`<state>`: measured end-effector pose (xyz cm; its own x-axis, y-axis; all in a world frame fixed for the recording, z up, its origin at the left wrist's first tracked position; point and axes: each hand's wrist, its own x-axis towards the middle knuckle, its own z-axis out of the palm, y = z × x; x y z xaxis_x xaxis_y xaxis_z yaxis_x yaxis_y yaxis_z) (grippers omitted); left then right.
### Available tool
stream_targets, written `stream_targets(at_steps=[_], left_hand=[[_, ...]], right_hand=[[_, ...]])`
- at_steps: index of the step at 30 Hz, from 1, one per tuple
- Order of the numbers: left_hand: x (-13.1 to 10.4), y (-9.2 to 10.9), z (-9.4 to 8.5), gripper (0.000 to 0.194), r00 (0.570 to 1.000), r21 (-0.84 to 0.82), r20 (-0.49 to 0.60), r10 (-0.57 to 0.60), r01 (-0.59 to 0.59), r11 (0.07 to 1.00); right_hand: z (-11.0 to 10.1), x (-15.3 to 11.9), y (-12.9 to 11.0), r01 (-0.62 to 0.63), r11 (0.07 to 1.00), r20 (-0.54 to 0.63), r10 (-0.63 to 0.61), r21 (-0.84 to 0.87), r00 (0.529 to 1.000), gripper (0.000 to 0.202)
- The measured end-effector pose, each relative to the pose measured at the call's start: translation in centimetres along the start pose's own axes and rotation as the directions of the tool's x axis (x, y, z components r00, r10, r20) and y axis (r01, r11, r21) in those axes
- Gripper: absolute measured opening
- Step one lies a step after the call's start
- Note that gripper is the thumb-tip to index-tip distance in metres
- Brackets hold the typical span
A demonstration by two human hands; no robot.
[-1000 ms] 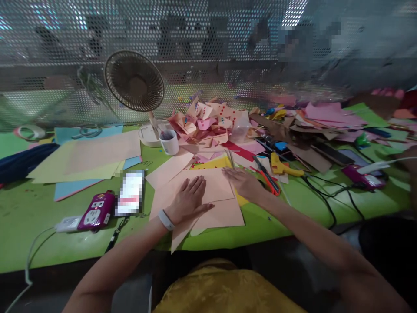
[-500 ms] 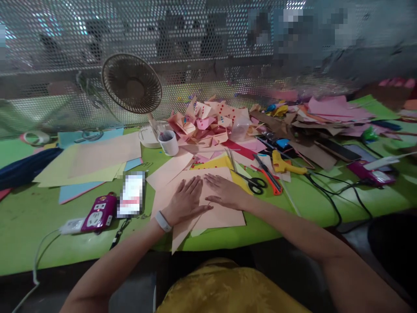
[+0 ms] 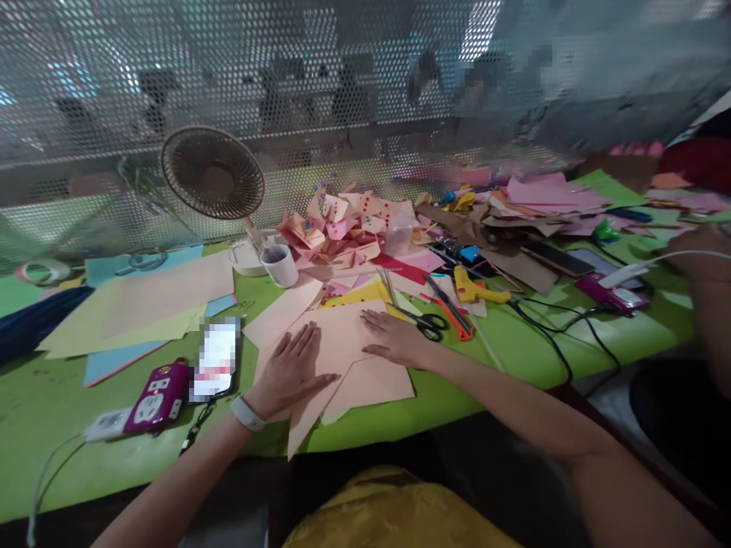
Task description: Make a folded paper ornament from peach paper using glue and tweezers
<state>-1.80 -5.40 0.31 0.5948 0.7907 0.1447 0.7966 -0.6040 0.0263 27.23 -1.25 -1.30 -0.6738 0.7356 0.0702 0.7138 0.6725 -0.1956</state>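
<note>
On the left, the lit phone (image 3: 215,358) lies beside a purple power strip (image 3: 157,399), apart from the peach paper (image 3: 339,335), perhaps so that the sheets have room. The left hand (image 3: 294,369) rests palm down on the paper's left part, its fingers fairly straight and only slightly parted, the thumb angled out to the right; it grips nothing and seems to pin the sheet by weight alone. The paper lies on the green table (image 3: 365,430) between the two forearms, in overlapping layers: pale and matte, mostly flat, with straight edges, a line across the right part and a pointed piece reaching the table's front edge. Whether that line is a crease or a sheet's edge is hard to tell. The right hand (image 3: 394,339) presses on the paper's right part, fingers extended and loosely spread, gripping nothing, probably to steady that side. Just beyond it lie black-handled scissors (image 3: 432,327), an orange cutter (image 3: 464,329) and a yellow glue gun (image 3: 480,293), all within easy reach.
</note>
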Motion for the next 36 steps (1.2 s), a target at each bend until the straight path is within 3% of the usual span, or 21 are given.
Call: stream_targets(at_steps=[6, 11, 15, 17, 20, 22, 24, 27, 30, 33, 36], left_hand=[[0.4, 0.1, -0.7, 0.089, 0.998, 0.029, -0.042, 0.051, -0.050, 0.998], [0.8, 0.5, -2.9, 0.084, 0.990, 0.047, -0.136, 0.047, -0.041, 0.998], [0.5, 0.8, -5.1, 0.078, 0.980, 0.028, -0.200, -0.021, 0.028, 0.999], [0.2, 1.2, -6.3, 0.077, 0.964, 0.011, -0.256, -0.078, 0.083, 0.996], [-0.3, 1.9, -7.9, 0.075, 0.918, -0.039, -0.376, -0.129, 0.123, 0.992], [-0.5, 2.2, -8.4, 0.067, 0.882, -0.115, -0.433, -0.187, 0.151, 0.982], [-0.4, 2.4, -8.5, 0.053, 0.872, -0.251, -0.399, -0.284, 0.194, 0.948], [0.6, 2.5, -7.7, 0.052, 0.905, -0.587, -0.106, -0.411, 0.277, 0.761], [2.3, 2.8, -6.3, 0.078, 0.885, -0.874, 0.144, -0.443, 0.323, 0.362], [3.5, 3.2, -5.0, 0.104, 0.863, -0.965, 0.224, -0.453, 0.263, 0.022], [3.8, 2.8, -4.4, 0.107, 0.857, -0.976, 0.218, -0.467, 0.201, -0.086]], right_hand=[[-1.7, 1.7, 0.0, 0.015, 1.000, -0.057, -0.016, -0.011, 0.998, 0.054], [-4.2, 3.0, 0.6, -0.153, 0.964, -0.017, 0.161, 0.219, 0.987, 0.033], [-5.4, 1.4, 1.6, -0.197, 0.893, 0.037, 0.200, 0.405, 0.979, 0.019], [-5.7, 0.0, 2.0, -0.238, 0.744, 0.034, 0.278, 0.625, 0.960, 0.025], [-5.6, -2.0, 1.5, -0.203, 0.384, 0.018, 0.433, 0.901, 0.901, 0.034], [-5.2, -2.8, 0.4, -0.123, 0.141, 0.031, 0.527, 0.982, 0.849, 0.037], [-4.5, -2.9, -1.2, -0.056, -0.053, 0.077, 0.569, 0.997, 0.818, 0.041], [-3.0, -2.1, -4.1, -0.045, -0.184, 0.135, 0.511, 0.982, 0.849, 0.050], [-1.5, -0.8, -6.8, -0.068, -0.198, 0.147, 0.419, 0.978, 0.896, 0.054], [-0.8, 0.0, -8.5, -0.138, -0.161, 0.179, 0.274, 0.977, 0.945, 0.057], [-1.7, -0.1, -8.3, -0.243, -0.050, 0.247, 0.130, 0.969, 0.960, 0.056]])
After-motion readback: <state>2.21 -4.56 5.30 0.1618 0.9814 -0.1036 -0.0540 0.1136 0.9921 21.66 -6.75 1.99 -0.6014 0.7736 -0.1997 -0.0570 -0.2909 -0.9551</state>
